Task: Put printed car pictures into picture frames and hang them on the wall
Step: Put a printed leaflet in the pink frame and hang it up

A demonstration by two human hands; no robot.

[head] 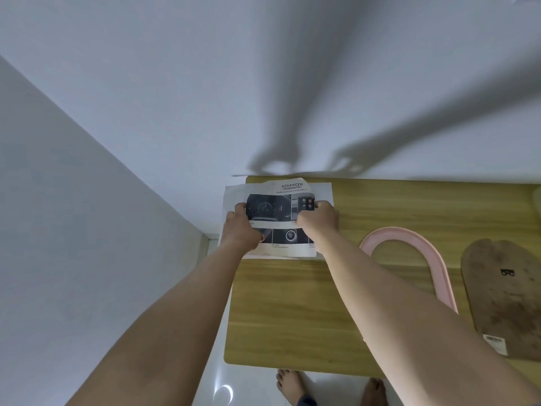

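A printed car picture (281,218) with dashboard photos and the heading "ADVANCED" lies at the far left corner of the wooden table (292,303), on top of white sheets. My left hand (241,227) grips its left side with fingers curled over the print. My right hand (317,219) grips its right side the same way. A pink arch-shaped picture frame (409,238) lies flat to the right, partly hidden by my right forearm. Its brown arch-shaped backing board (503,297) lies further right with a small metal hanger on it.
The table stands against a white wall (263,83) in a corner, with a second wall at the left. Glossy white floor shows below the table's near edge, with bare feet (288,385) on it. A pale object's edge (537,200) pokes in at the far right.
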